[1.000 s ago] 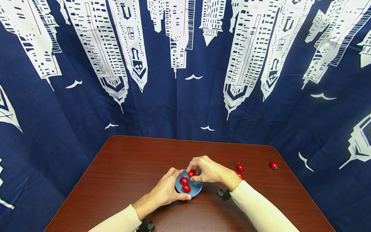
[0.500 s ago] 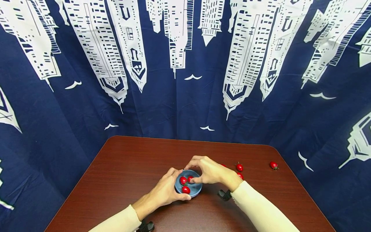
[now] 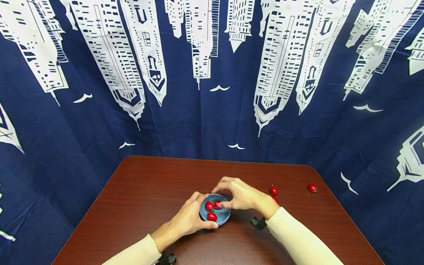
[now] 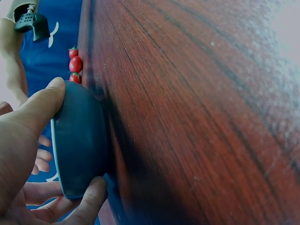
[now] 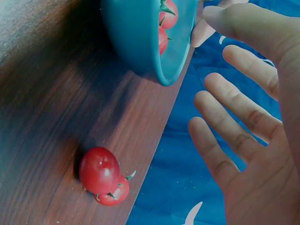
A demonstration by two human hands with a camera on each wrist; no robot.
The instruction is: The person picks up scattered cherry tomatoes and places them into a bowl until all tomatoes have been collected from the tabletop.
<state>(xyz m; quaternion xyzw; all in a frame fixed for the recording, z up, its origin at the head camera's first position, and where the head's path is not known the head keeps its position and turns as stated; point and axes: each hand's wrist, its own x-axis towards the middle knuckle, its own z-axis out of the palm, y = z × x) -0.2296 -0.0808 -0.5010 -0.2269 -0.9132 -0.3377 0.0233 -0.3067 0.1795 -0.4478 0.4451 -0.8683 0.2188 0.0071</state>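
Observation:
A small blue bowl (image 3: 225, 219) stands on the table, held by my left hand (image 3: 185, 219) with the thumb on its near side and fingers on the far side. In the left wrist view, thumb and fingertips span the bowl's wall (image 4: 79, 140). Three cherry tomatoes lie inside: one at the left (image 3: 209, 206), one nearest me (image 3: 212, 216), and one (image 3: 216, 203) partly behind the right thumb. Over the bowl's right side hovers my right hand (image 3: 243, 195), its fingers spread and holding nothing. The right wrist view shows that palm (image 5: 258, 178) bare beside the bowl.
Right of the bowl, on the brown table (image 3: 159, 176), lie more cherry tomatoes: one (image 3: 273, 190) beyond the right wrist, others partly hidden by that arm, and one (image 3: 313, 188) near the right edge. A dark blue curtain (image 3: 185, 121) with white buildings hangs behind the table.
My right fingers have let go of a cherry tomato, which now lies in the bowl with the other two, shifted slightly. The right hand has opened; the left keeps its hold.

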